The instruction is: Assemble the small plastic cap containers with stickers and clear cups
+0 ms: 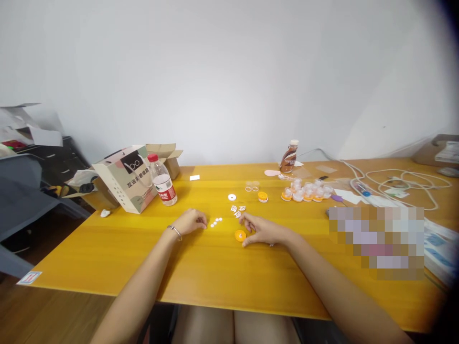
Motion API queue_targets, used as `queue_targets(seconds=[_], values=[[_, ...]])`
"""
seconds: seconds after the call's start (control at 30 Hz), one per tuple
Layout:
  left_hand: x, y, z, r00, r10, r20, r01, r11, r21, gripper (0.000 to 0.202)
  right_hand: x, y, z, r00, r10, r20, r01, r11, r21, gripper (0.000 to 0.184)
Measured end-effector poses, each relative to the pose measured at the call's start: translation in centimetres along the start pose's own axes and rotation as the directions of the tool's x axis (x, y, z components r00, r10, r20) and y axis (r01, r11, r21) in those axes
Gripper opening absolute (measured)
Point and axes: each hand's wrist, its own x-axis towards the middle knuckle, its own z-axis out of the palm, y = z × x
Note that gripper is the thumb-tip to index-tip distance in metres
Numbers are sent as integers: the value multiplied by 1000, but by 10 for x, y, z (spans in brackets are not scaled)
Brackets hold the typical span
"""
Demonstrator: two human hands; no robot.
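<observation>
My left hand (191,221) rests on the yellow table (201,267) with its fingers curled, right beside three tiny white discs (216,221). My right hand (263,230) lies on the table with the fingers loosely bent, its thumb next to a small orange round cap (240,235). Just beyond the fingertips lie a few small white patterned pieces (238,210). Whether either hand holds anything small is not visible.
A white ring (232,197), an orange-and-white cap (263,196) and clear lids (252,186) lie further back. A cluster of orange-based clear capsules (306,191), a brown drink bottle (289,156), a water bottle (162,180), a paper bag (124,179) and cables (398,184) stand around.
</observation>
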Motion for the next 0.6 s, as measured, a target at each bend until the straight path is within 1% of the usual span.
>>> queue_targets(seconds=[0.07, 0.17, 0.23, 0.27, 0.33, 0.4, 0.43, 0.5, 0.6], values=[[0, -1, 0, 1000, -6, 0, 6, 1000, 10, 16, 2, 4, 2, 1000, 1, 28, -1, 1000, -3, 46], [-1, 0, 0, 999, -3, -43, 6, 997, 79, 15, 4, 8, 4, 999, -13, 36, 15, 999, -40, 39], [-1, 7, 3, 997, 3, -73, 5, 994, 110, 15, 5, 9, 6, 999, -31, 26, 33, 998, -61, 36], [-1, 12, 6, 996, 16, -89, -7, 995, 101, 15, 6, 9, 7, 999, -38, 21, 39, 997, -65, 35], [1, 26, 15, 988, 78, -130, -73, 997, 38, 16, 7, 8, 9, 999, -46, 5, 46, 997, -65, 34], [4, 42, 27, 967, 164, -194, -177, 983, -55, 17, 8, 7, 11, 999, -54, -9, 53, 997, -61, 33], [7, 50, 33, 956, 195, -220, -215, 974, -75, 17, 9, 7, 12, 998, -59, -15, 58, 997, -58, 33], [11, 61, 45, 944, 215, -249, -242, 967, -81, 17, 10, 6, 13, 997, -70, -22, 69, 996, -54, 32], [15, 69, 54, 946, 210, -247, -236, 968, -82, 14, 11, 6, 13, 997, -82, -13, 81, 995, -51, 29]])
